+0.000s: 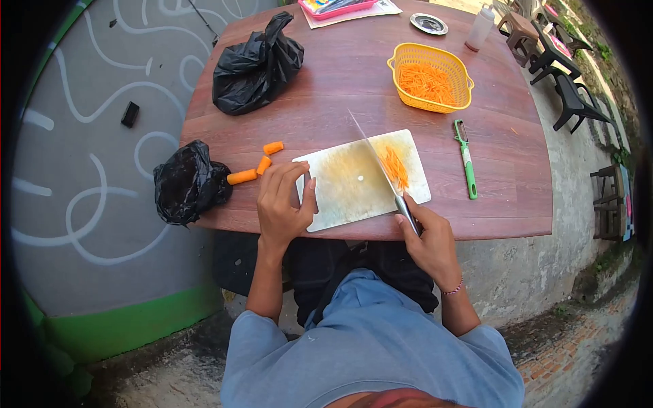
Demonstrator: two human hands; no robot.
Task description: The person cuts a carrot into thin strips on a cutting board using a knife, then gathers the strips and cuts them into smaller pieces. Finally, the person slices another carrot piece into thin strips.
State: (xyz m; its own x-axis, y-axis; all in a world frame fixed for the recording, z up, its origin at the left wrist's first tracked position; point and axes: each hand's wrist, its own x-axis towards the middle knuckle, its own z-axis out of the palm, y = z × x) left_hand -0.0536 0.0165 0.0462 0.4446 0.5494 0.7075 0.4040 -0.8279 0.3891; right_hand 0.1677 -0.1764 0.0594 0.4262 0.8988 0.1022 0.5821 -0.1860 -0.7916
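Observation:
My right hand (432, 241) is closed round the handle of a kitchen knife (376, 155), whose long blade points away from me across the cutting board. The white cutting board (333, 216), stained yellow-orange, lies slightly turned at the table's near edge. Cut carrot strips (394, 167) lie against the blade's right side, on the board's right part. At the board's left edge is my left hand (280, 200), its fingers curved and the thumb apart from them, with nothing visible between. Several carrot pieces (242, 177) rest on the table just left of the board.
A yellow basket (435, 105) holds shredded carrot. A green-handled peeler (466, 160) lies right of the board. Two black plastic bags (255, 71) stand at left. Farther back are a metal ashtray (428, 24), a squeeze bottle (480, 28) and a pink tray (340, 11).

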